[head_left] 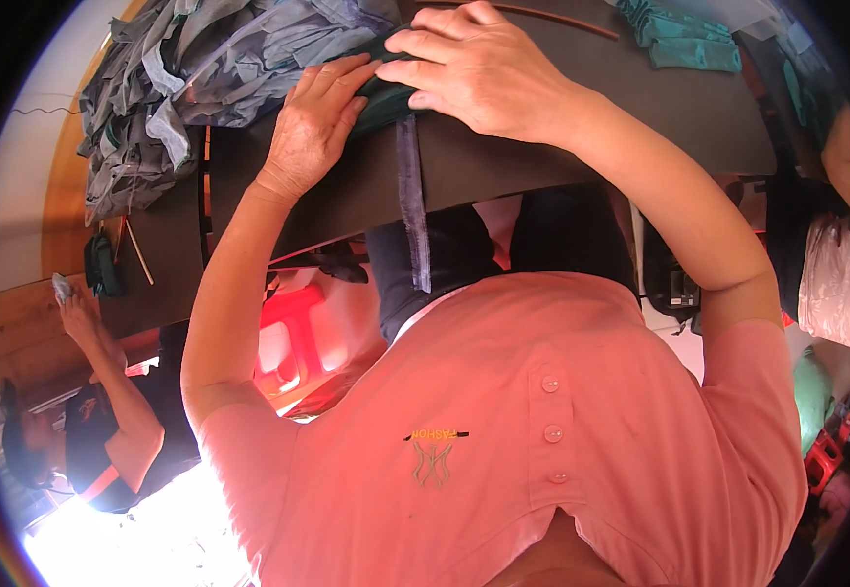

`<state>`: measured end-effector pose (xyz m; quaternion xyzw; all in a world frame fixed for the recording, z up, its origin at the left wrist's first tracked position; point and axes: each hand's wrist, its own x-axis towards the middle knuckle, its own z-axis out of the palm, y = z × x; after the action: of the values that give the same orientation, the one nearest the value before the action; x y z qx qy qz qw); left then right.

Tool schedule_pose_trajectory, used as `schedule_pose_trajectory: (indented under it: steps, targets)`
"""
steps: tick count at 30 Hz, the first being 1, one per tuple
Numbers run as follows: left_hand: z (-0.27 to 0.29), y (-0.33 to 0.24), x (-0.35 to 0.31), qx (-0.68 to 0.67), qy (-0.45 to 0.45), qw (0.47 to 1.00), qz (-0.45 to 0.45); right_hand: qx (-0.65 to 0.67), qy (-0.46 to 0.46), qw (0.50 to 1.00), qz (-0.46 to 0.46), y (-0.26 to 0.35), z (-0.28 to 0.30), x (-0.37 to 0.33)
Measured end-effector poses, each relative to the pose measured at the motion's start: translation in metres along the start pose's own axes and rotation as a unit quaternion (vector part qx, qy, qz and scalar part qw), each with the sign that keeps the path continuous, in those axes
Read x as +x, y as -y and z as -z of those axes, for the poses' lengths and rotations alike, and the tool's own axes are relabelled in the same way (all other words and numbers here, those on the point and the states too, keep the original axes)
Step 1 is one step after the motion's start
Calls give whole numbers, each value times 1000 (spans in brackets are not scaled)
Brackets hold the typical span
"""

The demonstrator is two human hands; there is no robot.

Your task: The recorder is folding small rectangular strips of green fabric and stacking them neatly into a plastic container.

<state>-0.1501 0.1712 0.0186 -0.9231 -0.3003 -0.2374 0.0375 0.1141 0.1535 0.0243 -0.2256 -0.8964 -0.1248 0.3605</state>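
Note:
Both my hands are over a piece of dark green cloth point(386, 106) near the far side of the dark table. My left hand point(313, 127) rests at the cloth's left side, its fingers stretched out and close together. From the right, my right hand point(484, 73) reaches over the same cloth with its fingers spread; the fingertips come near those of the left. A narrow grey-blue fabric strip point(412, 196) hangs from under the cloth over the table's near edge to my lap. Folds and fingers hide part of the cloth.
A large heap of grey garments point(239, 68) covers the table's far left. Folded teal cloths point(684, 39) lie at the far right, and a brown stick point(552, 20) lies behind my right hand. At left a co-worker's hand point(78, 318) holds something small. A red stool point(293, 333) stands below the table.

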Motion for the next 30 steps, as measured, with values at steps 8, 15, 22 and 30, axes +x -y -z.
schedule_pose_trajectory:
  steps: [8,15,22,30]
  targets:
    - [10,-24,-10,77,-94,993,14,-95,179,978,-58,-9,-31,-18]
    - [12,-92,-28,-11,18,1000,5,-97,186,975,-77,-9,-30,-17]
    - [-18,-103,-20,-7,-28,1000,-9,-96,178,976,-82,-7,-30,-19]
    - [-8,-110,0,-52,-127,989,56,-63,124,988,-67,-20,-19,-19]
